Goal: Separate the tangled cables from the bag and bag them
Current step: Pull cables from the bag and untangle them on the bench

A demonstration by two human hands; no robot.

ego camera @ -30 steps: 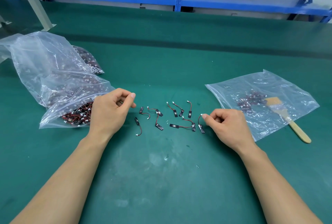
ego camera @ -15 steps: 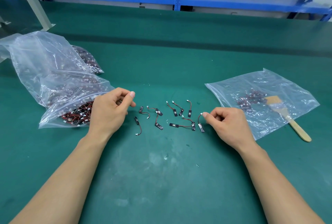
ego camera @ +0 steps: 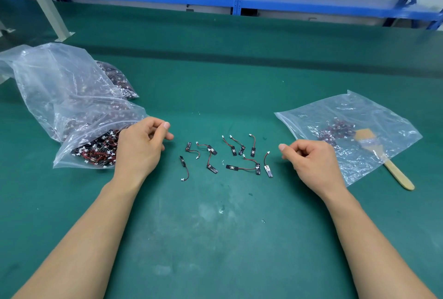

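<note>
Cables (ego camera: 96,152) crowd big bag (ego camera: 60,97), few in small bag (ego camera: 374,162); left hand (ego camera: 141,150), right hand (ego camera: 314,162) curled empty

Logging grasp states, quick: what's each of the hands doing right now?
Left hand: closed, fingers curled, nothing visibly held.
Right hand: closed, fingers curled, nothing visibly held.

About ten short red-wired cables (ego camera: 231,167) with black tabs lie separated between a large clear bag (ego camera: 60,88) spilling tangled cables (ego camera: 96,152), left, and a flat clear bag (ego camera: 374,116) holding few, right.
</note>
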